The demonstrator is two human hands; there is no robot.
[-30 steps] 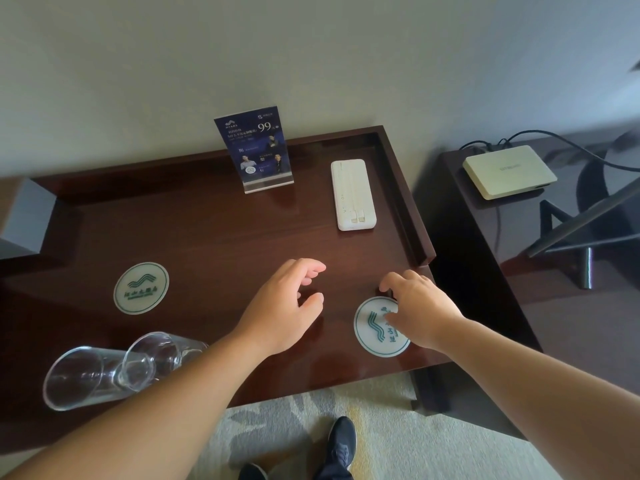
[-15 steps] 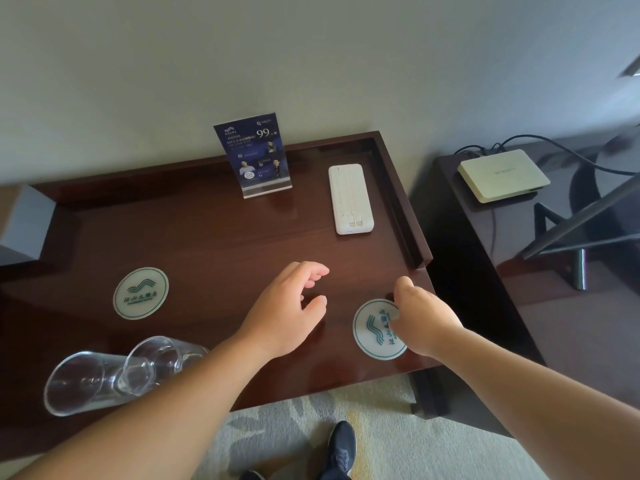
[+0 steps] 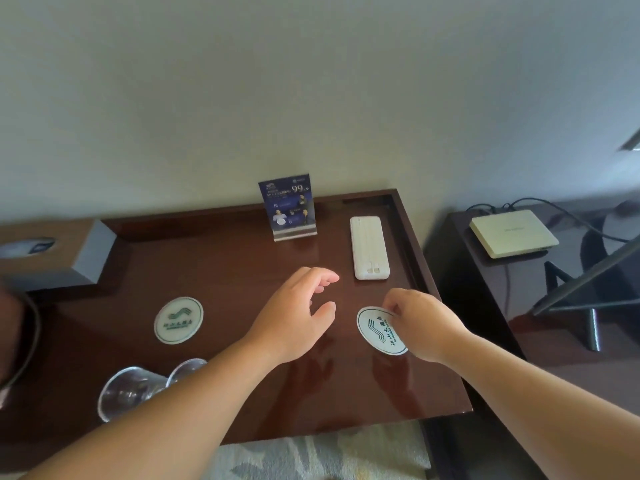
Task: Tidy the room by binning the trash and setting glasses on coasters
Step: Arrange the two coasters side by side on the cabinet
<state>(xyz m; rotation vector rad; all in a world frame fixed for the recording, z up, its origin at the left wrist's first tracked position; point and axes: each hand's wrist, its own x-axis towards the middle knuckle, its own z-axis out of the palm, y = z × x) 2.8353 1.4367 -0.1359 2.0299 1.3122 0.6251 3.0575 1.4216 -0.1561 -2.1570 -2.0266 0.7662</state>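
Your right hand (image 3: 420, 323) pinches the coaster (image 3: 375, 330) near the table's (image 3: 221, 271) right edge, fingertips on its far rim. Your left hand (image 3: 298, 317) hovers beside it, fingers apart.

On the table (image 3: 242, 271), one coaster (image 3: 178, 319) lies left of centre and a second coaster (image 3: 377, 330) lies right, partly under the right hand (image 3: 419, 323). The left hand (image 3: 298, 317) is between the two coasters. Two glasses (image 3: 138, 386) lie on their sides at the near left edge. At the back stands a card (image 3: 287, 206), with a power bank (image 3: 369, 248) to its right. A box (image 3: 52, 251) sits at the far left. Right of the table, a router (image 3: 512, 232) rests on a lower stand (image 3: 485, 289).
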